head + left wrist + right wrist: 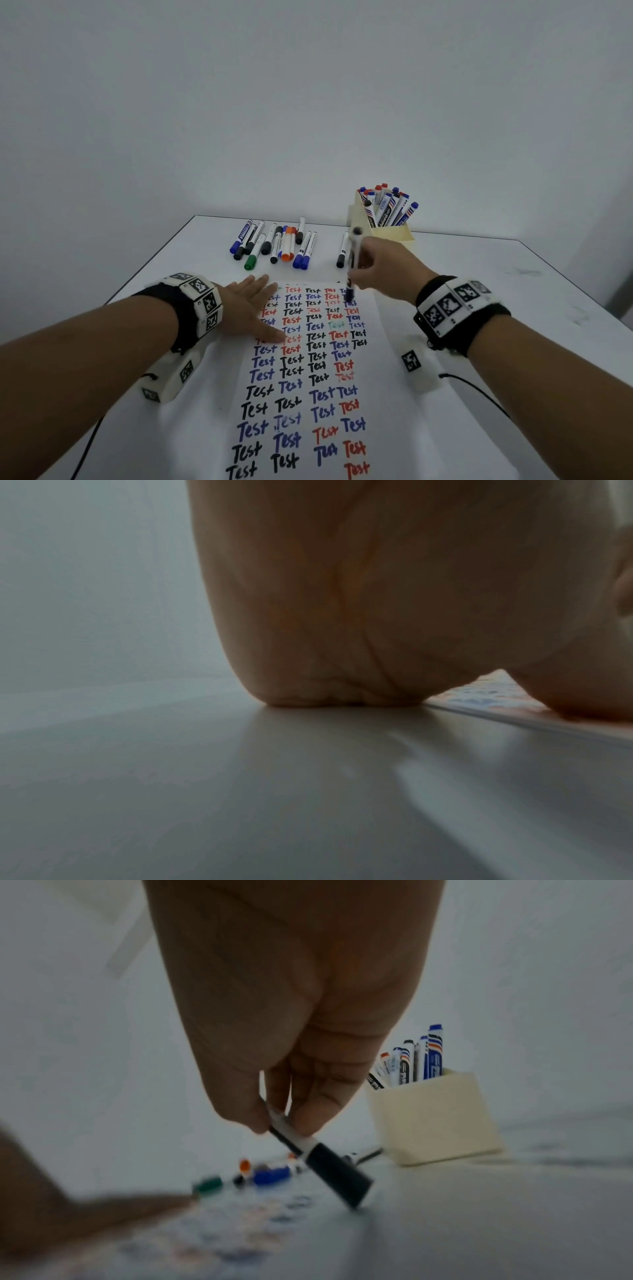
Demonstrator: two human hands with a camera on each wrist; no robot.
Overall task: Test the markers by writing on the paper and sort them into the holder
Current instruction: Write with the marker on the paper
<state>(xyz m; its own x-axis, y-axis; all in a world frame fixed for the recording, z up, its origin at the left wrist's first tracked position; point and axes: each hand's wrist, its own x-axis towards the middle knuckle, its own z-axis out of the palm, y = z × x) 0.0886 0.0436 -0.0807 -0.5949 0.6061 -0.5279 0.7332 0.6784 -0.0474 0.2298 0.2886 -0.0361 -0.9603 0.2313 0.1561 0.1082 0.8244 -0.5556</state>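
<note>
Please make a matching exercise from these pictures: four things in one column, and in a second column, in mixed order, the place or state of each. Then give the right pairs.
Things:
1. left hand
2. marker in the right hand
3. holder
4. green-capped marker

Places or states:
A. lies on the table among loose markers
B. flat on the paper, fingers straight
C. stands at the far right, full of markers
D. tip down at the top of the paper

Pairs: 1-B, 2-D, 3-C, 4-A

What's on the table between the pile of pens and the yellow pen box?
One marker with a black cap lies alone between the loose pile and the holder; the rest is bare table. The head view shows it.
</note>
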